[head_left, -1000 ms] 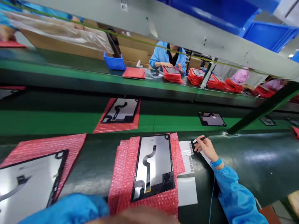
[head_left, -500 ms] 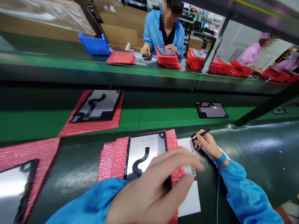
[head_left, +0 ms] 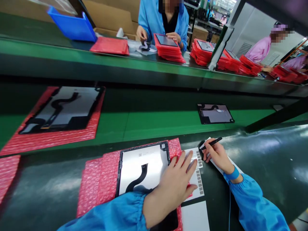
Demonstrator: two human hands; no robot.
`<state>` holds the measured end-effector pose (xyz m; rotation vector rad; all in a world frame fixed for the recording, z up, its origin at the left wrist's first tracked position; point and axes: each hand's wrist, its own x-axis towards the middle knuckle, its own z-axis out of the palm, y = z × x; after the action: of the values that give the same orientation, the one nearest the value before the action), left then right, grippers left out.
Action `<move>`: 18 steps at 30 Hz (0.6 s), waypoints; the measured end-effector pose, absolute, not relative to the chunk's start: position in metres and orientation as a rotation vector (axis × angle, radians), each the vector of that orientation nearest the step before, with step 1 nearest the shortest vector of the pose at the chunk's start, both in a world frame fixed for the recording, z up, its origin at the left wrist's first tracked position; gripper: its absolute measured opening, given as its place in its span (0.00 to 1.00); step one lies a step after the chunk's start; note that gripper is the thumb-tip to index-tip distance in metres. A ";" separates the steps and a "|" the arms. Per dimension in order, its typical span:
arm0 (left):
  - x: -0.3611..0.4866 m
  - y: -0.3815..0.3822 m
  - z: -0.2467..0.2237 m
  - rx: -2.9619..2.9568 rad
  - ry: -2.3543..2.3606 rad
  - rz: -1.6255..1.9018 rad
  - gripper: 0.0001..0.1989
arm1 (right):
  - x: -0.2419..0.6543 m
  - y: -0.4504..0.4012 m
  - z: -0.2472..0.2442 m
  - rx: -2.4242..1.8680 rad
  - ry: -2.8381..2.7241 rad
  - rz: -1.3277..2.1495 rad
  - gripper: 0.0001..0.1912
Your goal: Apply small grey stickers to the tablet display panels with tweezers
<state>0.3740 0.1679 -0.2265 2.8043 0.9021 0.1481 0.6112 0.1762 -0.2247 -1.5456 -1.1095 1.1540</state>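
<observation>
My left hand (head_left: pixel 172 184) lies open, fingers spread, across the right edge of a tablet screen panel (head_left: pixel 131 163). Its fingertips rest on a white sheet (head_left: pixel 200 181) with small grey squares down one side. The panel lies silver back up, with a black flex cable (head_left: pixel 139 179), on pink bubble wrap bags (head_left: pixel 106 175). To the right, my right hand (head_left: pixel 218 155) is closed around a slim black tool (head_left: pixel 213 142) with a pale tip, tweezers or pen-like. That tip is beside the sheet's upper right corner. My left hand and sleeve hide the panel's lower part.
Another panel (head_left: pixel 69 107) on a red bag lies on the green belt (head_left: pixel 144 123), with a bare panel (head_left: pixel 216 114) farther right. A dark post (head_left: pixel 271 118) slants at right. Across the line, a person in blue (head_left: pixel 144 17) works near red stacks (head_left: pixel 168 51) and a blue bin (head_left: pixel 74 27).
My left hand has come down from above the panel onto its right edge and the sheets, fingers now spread. My right hand still holds the black tool. The belt panel appears farther left.
</observation>
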 end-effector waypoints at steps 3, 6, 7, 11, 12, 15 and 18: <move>0.375 0.168 -0.225 2.814 0.894 0.127 0.42 | 0.611 0.175 -0.223 -1.540 -1.119 1.160 0.27; 0.375 0.169 -0.222 2.803 0.880 0.116 0.41 | 0.612 0.176 -0.224 -1.538 -1.114 1.161 0.27; 0.375 0.170 -0.220 2.795 0.873 0.116 0.41 | 0.612 0.176 -0.224 -1.541 -1.114 1.165 0.27; 0.374 0.173 -0.215 2.771 0.869 0.136 0.40 | 0.614 0.178 -0.224 -1.543 -1.136 1.196 0.27; 0.374 0.173 -0.215 2.771 0.868 0.138 0.40 | 0.614 0.179 -0.224 -1.540 -1.142 1.203 0.27; 0.373 0.174 -0.213 2.766 0.854 0.128 0.39 | 0.616 0.180 -0.223 -1.530 -1.144 1.222 0.27; 0.374 0.177 -0.210 2.744 0.850 0.108 0.39 | 0.617 0.180 -0.222 -1.503 -1.143 1.244 0.27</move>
<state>0.3737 0.1765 -0.2103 2.7438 0.8505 0.1081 0.6170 0.1803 -0.2217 -1.5033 -1.1434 1.2440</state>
